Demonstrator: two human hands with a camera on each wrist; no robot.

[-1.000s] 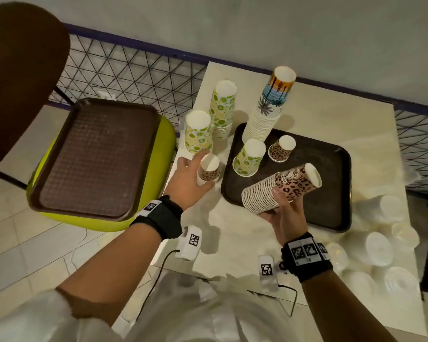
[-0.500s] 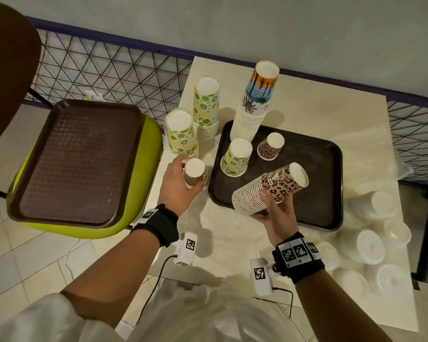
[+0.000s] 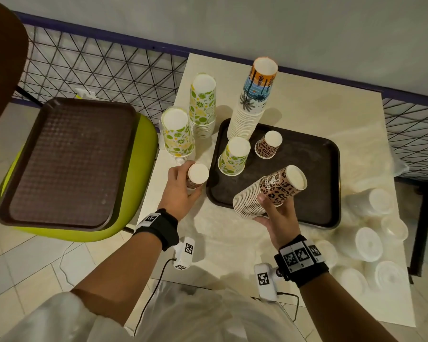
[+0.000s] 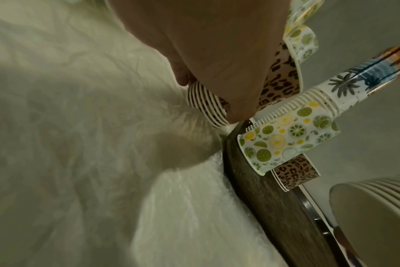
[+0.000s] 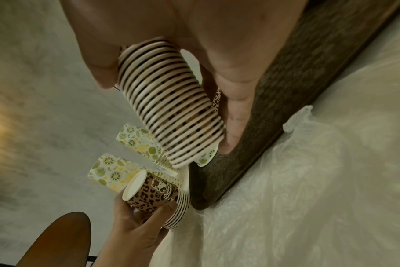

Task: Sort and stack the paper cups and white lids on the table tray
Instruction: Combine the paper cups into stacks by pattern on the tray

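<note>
Left hand [image 3: 181, 191] grips short leopard cup stack [image 3: 196, 177] just left of dark tray [image 3: 316, 193] | right hand [image 3: 277, 217] grips long leopard cup stack [image 3: 269, 191], tilted over tray's near edge

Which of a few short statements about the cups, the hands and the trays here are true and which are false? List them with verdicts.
1. The right hand holds a long tilted stack of leopard-print paper cups. True.
2. The left hand is empty. False: it grips a short stack of leopard-print paper cups.
3. The tall stack of palm-tree paper cups lies on its side. False: it stands upright at the far edge of the dark brown table tray.
4. A second brown textured tray rests on the lime-green chair. True.
5. The white plastic lids sit on the table tray. False: they lie on the table, right of it.
</note>
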